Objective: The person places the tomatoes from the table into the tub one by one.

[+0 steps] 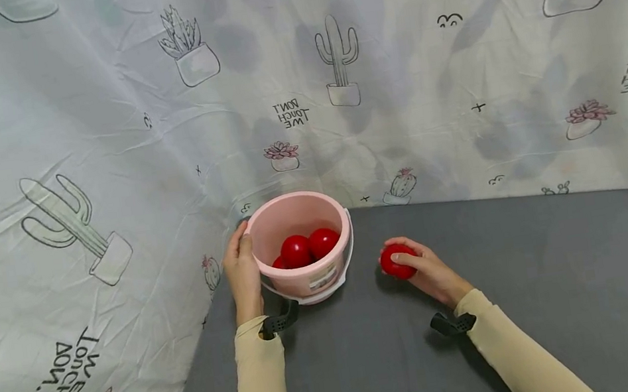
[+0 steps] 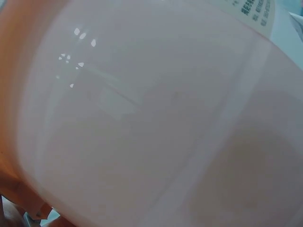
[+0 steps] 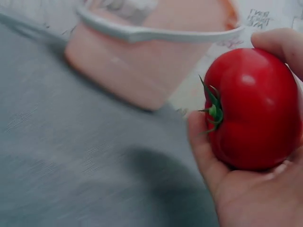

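A pink bucket (image 1: 306, 279) stands on the grey tabletop, its white handle (image 1: 349, 256) hanging down the near side. Red tomatoes (image 1: 296, 252) lie inside it. My left hand (image 1: 243, 274) grips the bucket's left side near the rim; in the left wrist view the pale bucket wall (image 2: 142, 113) fills nearly everything. To the right of the bucket, my right hand (image 1: 430, 271) holds a red tomato (image 1: 398, 262) above the table, with thumb and fingers around it. The right wrist view shows the tomato's green stem (image 3: 214, 111) facing the bucket side.
A grey tabletop (image 1: 362, 363) spreads under both arms and far to the right. Pale curtains with cactus drawings (image 1: 336, 52) hang along the back and the left side, close behind the bucket. Each wrist wears a black strap (image 1: 452, 324).
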`<state>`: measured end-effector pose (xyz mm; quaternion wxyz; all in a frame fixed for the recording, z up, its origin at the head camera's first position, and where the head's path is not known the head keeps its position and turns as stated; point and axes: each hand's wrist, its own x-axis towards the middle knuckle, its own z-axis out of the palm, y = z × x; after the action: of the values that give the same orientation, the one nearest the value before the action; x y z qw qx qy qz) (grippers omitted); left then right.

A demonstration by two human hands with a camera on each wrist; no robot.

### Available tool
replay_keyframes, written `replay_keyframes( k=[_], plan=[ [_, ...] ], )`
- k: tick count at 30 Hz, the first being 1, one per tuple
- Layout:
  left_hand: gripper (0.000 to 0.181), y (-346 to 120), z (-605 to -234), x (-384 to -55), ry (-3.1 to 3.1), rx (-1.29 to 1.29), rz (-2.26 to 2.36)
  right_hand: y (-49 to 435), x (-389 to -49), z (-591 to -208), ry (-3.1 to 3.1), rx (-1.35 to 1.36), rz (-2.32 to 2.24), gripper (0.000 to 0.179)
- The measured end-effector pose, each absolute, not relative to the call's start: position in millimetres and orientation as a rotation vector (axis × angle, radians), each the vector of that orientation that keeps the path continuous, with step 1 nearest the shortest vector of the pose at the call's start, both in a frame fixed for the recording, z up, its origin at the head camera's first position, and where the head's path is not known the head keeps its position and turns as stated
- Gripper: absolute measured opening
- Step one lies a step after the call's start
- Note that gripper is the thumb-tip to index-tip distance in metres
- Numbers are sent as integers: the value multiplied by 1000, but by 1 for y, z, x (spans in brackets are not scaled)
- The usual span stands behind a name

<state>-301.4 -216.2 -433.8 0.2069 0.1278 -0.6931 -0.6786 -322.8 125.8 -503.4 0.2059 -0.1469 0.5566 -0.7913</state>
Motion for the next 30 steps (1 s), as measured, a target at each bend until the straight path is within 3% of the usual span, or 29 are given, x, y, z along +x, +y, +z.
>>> replay_keyframes(
  k=[5, 17, 30],
  plan=[
    [42, -216, -437, -302, -1919, 349, -1896, 131, -337, -476, 1552, -492, -2191, 25],
    [43, -215, -438, -304, -1919, 343, -1902, 143, -361, -419, 1679, -444, -2177, 33],
    [43, -218, -438, -303, -1909, 336, -1908, 160, -372, -364, 1711, -635, -2203, 29]
  ],
)
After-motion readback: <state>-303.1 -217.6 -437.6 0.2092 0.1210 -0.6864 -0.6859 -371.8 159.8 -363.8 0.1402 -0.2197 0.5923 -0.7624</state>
